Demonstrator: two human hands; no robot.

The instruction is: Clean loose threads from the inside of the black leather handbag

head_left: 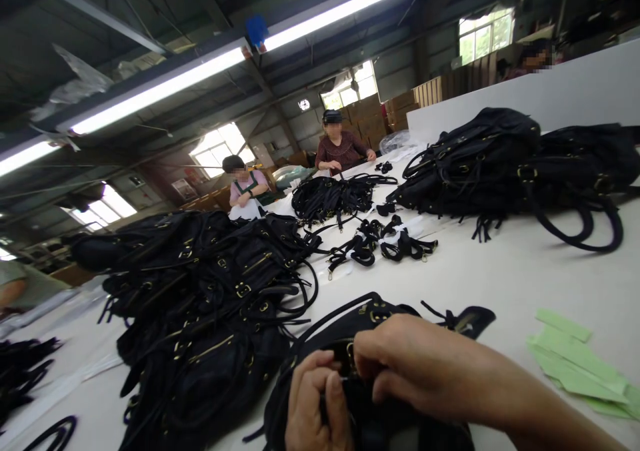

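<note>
A black handbag (320,334) with gold fittings and a looped handle lies on the table in front of me. My left hand (315,401) has its fingers curled around the near side of the bag's opening. Across from it, my right hand (405,364) reaches in from the right, fingers bent and closed at the opening's edge beside a gold-coloured metal part. What lies under the right fingertips is hidden. The bag's lower part is dark and cut off by the frame.
A large heap of black handbags (210,304) lies on the left, another pile (500,164) at the back right. Bundled black straps (395,241) lie mid-table, green paper slips (580,364) on the right. Two people (340,144) work across the white table (480,277).
</note>
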